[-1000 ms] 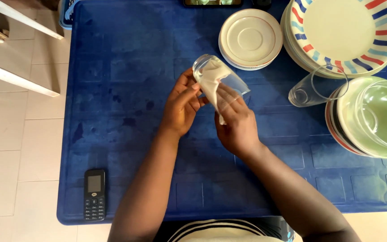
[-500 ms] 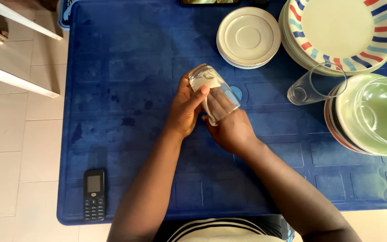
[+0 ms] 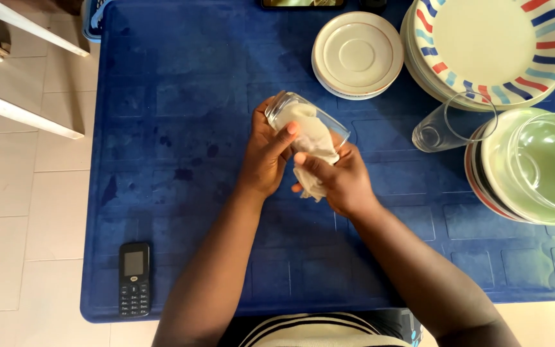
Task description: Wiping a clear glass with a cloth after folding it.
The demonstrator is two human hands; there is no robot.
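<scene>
A blue table [image 3: 181, 128] is standing on a pale tiled floor [image 3: 8, 212]. At its near left corner a black phone [image 3: 135, 279] is lying. In the middle, the left hand [image 3: 263, 157] is gripping a clear glass [image 3: 303, 122], tilted on its side above the table. The right hand [image 3: 342, 183] is pressing a white cloth [image 3: 313, 144] into it. Behind them, a stack of saucers [image 3: 358, 54] is sitting. Further right, striped plates [image 3: 493, 45], another glass [image 3: 451, 125] lying down and a glass bowl [image 3: 544, 164] are crowding the edge.
</scene>
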